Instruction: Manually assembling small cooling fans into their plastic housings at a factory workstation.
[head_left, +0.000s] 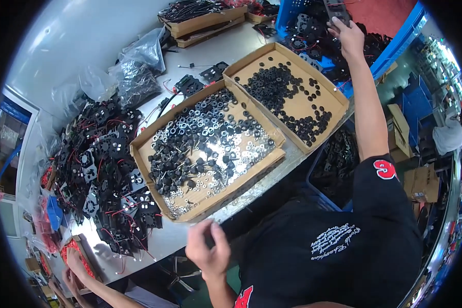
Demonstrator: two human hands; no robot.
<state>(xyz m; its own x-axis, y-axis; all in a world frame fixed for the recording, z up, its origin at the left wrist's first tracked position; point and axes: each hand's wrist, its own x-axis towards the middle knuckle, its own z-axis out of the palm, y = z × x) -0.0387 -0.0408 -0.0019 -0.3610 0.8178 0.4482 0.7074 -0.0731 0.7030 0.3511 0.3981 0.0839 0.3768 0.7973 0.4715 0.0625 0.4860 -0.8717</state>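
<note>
At the far right, my right hand (348, 37) is closed on the lower end of a dark flat rectangular part (337, 9), with a thin red wire beside it. This part is above a blue bin heaped with black wired fan-like parts (313, 36). My left hand (209, 249) is raised in front of the table edge, its thumb and forefinger apart and nothing visible between them. Just beyond it lies a cardboard tray (218, 206) of metal nuts, washers and black-headed screws (190, 154). Beside that, a second cardboard tray (305, 69) carries small black round pieces (272, 82).
Black fan-like assemblies with red wires (102, 164) are piled on the left. Clear plastic bags (138, 64) and a cardboard box of black cables (205, 25) sit farther back. At lower left, another person's hands (77, 267) work by a box of red pieces (90, 256).
</note>
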